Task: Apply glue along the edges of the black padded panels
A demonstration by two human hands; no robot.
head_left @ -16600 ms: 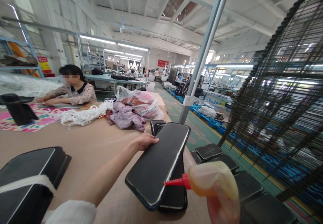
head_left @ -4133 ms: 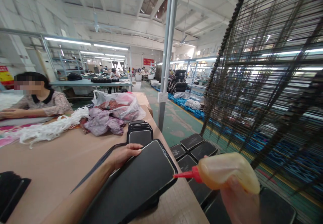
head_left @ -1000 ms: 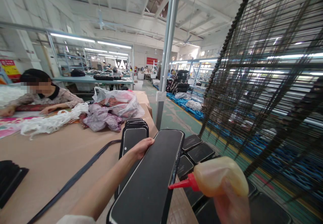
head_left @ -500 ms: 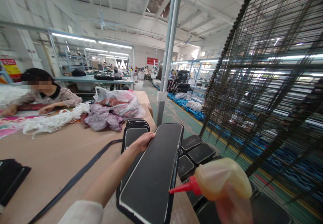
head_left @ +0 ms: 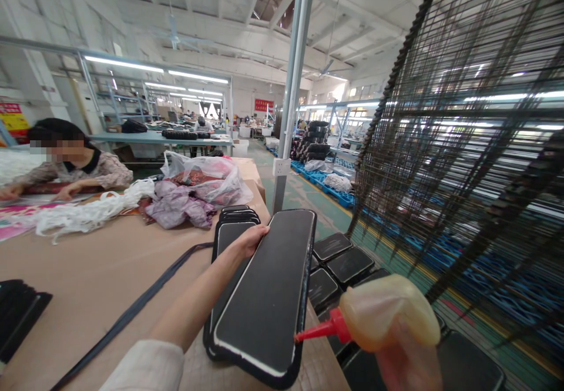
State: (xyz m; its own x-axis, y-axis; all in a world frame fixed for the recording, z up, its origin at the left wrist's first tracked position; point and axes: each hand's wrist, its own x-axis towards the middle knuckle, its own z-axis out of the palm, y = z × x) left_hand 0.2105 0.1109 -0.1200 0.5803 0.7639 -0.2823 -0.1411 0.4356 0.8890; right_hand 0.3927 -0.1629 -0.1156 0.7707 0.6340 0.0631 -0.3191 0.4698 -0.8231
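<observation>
My left hand grips the left edge of a long black padded panel with rounded corners and a whitish line around its border. The panel is tilted above a stack of similar black panels at the table's edge. My right hand is closed around a squeeze bottle of yellowish liquid, lying nearly on its side. Its red nozzle points left, and the tip is at the panel's right edge near the lower corner. Whether liquid is coming out is too small to tell.
A brown-covered table carries a dark strap, plastic-bagged fabric, white strips and more black pieces. A person works at the far left. More panels, a metal post and a wire rack stand right.
The panel's near end has shifted slightly up and right in view, showing more of its bottom edge. The bottle nozzle stays at its right edge. The view has shifted slightly.
</observation>
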